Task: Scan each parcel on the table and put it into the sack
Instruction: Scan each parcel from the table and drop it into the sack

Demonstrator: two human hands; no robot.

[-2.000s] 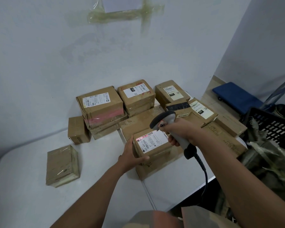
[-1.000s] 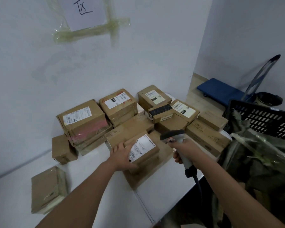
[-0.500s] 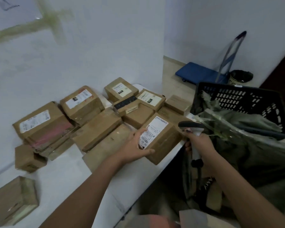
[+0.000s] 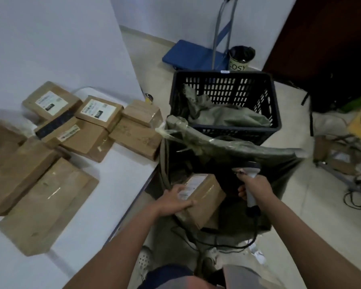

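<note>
Cardboard parcel [image 4: 202,197], label up, is gripped by the left hand [image 4: 172,200] over the open mouth of the dark sack [image 4: 227,151], off the bench [image 4: 117,184]. Right hand [image 4: 255,187] grasps the scanner [image 4: 249,170] just beside it.

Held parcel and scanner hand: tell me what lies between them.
In the head view only the dark open sack shows between the held parcel and the right hand gripping the scanner.

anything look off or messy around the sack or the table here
Mostly the scanner cable: it trails loose across the floor by the person's feet, a possible snag. The parcels on the table lie in a skewed, overlapping pile.
</note>
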